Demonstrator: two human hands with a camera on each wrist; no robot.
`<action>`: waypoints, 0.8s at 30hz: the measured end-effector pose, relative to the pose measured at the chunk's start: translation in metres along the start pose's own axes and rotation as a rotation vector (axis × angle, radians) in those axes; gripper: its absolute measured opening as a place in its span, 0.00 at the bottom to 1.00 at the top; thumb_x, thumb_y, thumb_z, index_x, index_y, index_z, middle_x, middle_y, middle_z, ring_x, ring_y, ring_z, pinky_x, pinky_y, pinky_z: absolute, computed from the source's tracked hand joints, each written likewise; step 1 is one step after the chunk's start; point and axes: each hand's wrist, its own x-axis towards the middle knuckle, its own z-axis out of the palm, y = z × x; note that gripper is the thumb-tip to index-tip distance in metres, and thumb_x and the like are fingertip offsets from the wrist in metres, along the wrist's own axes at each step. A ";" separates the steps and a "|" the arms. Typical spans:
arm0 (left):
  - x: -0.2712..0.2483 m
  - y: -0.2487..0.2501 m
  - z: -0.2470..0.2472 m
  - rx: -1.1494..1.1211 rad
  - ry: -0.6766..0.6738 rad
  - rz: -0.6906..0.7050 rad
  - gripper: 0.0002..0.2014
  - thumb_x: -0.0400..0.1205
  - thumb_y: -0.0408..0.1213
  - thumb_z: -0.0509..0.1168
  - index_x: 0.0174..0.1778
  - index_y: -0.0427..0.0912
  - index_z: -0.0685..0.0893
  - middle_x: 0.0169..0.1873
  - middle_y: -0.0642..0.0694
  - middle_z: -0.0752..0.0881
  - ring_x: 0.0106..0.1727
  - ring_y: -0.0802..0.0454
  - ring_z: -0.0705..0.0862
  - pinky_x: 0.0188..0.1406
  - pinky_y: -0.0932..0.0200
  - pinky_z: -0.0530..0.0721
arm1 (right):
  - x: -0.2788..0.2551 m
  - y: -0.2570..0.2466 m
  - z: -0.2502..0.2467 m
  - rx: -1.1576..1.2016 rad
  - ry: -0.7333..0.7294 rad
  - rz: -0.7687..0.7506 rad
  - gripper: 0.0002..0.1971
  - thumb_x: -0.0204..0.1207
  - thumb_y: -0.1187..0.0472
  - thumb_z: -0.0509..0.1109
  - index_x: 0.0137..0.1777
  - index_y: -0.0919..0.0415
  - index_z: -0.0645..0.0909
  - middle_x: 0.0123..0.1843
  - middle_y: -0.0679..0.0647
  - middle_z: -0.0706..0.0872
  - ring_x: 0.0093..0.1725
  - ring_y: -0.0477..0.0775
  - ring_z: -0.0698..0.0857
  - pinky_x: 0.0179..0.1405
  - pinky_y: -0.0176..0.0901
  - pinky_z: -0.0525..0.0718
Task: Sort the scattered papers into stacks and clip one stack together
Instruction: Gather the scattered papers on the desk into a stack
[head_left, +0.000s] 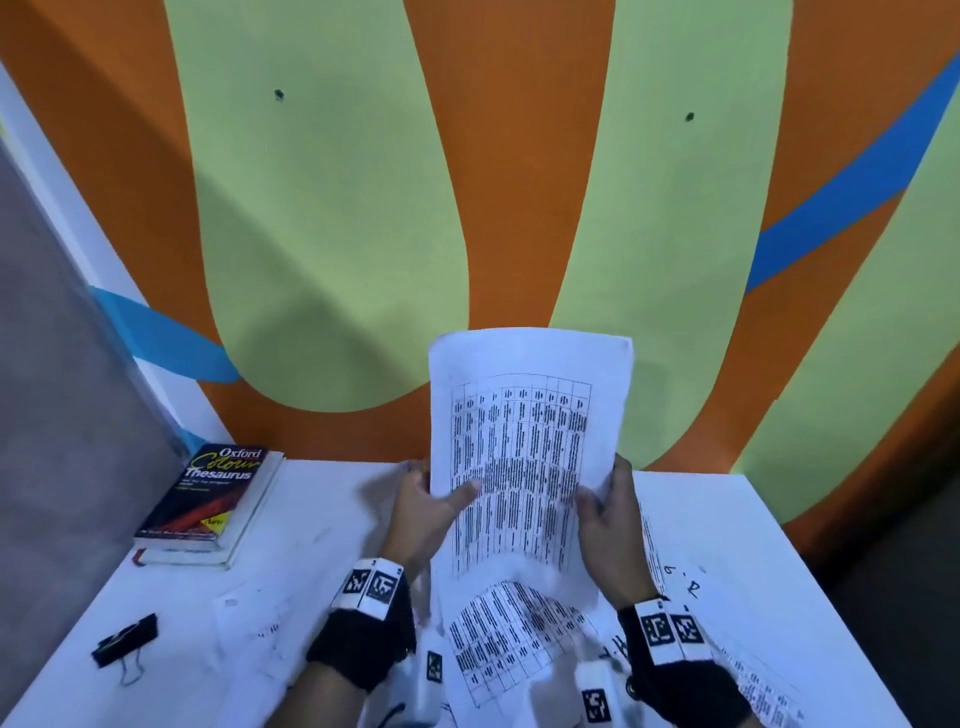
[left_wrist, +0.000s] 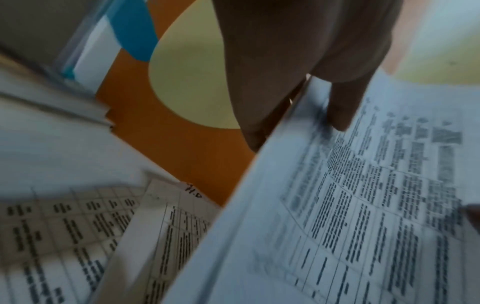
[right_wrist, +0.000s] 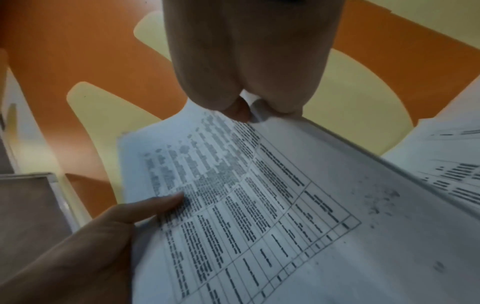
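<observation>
- The left hand (head_left: 423, 512) and right hand (head_left: 608, 512) hold a printed sheet (head_left: 524, 452) upright above the white surface (head_left: 311, 530) — thumbs on its face, fingers clamped behind its side edges.
- More printed papers (head_left: 509, 639) lie on the surface under the wrists and out to the right.
- A black binder clip (head_left: 124, 642) lies at the near left — well apart from the papers.
- A thesaurus book (head_left: 208, 501) lies at the far left, by the painted wall (head_left: 519, 182).
</observation>
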 end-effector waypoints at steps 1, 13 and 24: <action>0.002 0.000 -0.003 -0.023 -0.014 -0.047 0.26 0.71 0.47 0.76 0.64 0.48 0.78 0.59 0.53 0.85 0.62 0.51 0.83 0.67 0.48 0.77 | 0.002 0.001 0.003 -0.030 -0.010 -0.003 0.19 0.82 0.72 0.59 0.72 0.67 0.63 0.40 0.42 0.71 0.36 0.29 0.74 0.41 0.30 0.73; -0.003 0.013 -0.093 0.115 0.446 0.217 0.28 0.73 0.60 0.68 0.35 0.31 0.83 0.26 0.39 0.82 0.27 0.50 0.78 0.31 0.57 0.72 | -0.008 0.054 0.044 -0.840 -0.592 0.401 0.39 0.69 0.38 0.71 0.74 0.59 0.63 0.72 0.63 0.68 0.72 0.65 0.71 0.66 0.59 0.77; -0.014 0.013 -0.115 0.021 0.527 0.157 0.20 0.79 0.40 0.70 0.24 0.45 0.70 0.21 0.43 0.73 0.22 0.52 0.70 0.33 0.58 0.70 | -0.004 0.061 0.053 -0.959 -0.495 0.570 0.55 0.57 0.39 0.81 0.77 0.57 0.54 0.77 0.64 0.62 0.77 0.67 0.63 0.70 0.65 0.73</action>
